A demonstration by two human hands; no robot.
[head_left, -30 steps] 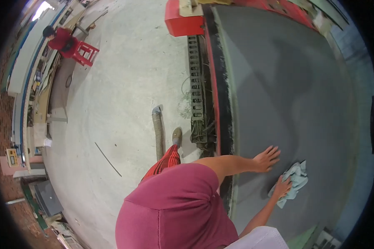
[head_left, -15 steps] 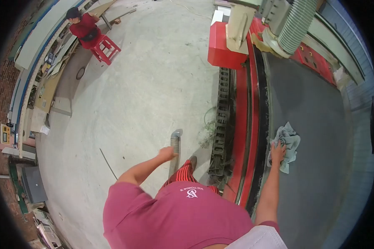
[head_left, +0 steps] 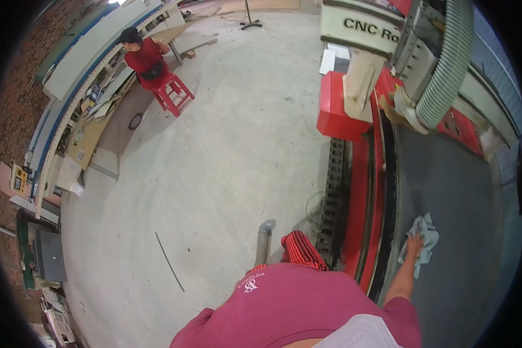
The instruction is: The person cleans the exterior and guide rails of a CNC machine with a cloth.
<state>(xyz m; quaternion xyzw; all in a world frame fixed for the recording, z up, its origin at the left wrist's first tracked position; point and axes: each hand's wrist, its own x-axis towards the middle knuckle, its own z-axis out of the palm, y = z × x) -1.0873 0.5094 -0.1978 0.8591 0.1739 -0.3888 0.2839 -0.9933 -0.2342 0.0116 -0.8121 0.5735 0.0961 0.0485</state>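
Observation:
On the dark grey bed [head_left: 452,191] of the CNC machine at the right, my right hand [head_left: 414,245] rests on a pale blue-grey cloth [head_left: 427,236]. The cloth is crumpled, and its folds hide part of the fingers, which look bent into it. My right arm reaches forward over the machine's near edge. My left hand is out of view; only the sleeve on that side shows beside my body.
A red rail [head_left: 356,214] and black cable chain [head_left: 330,200] run along the bed. Ahead hang the gantry [head_left: 359,26] and ribbed hose [head_left: 446,69]. A pipe [head_left: 263,243] stands near my legs. A co-worker [head_left: 145,58] sits on a red stool [head_left: 171,93] at the far left.
The view has shifted, showing more of the gantry. My left hand has dropped out of sight. My right hand is still at the cloth, whose folds have changed shape.

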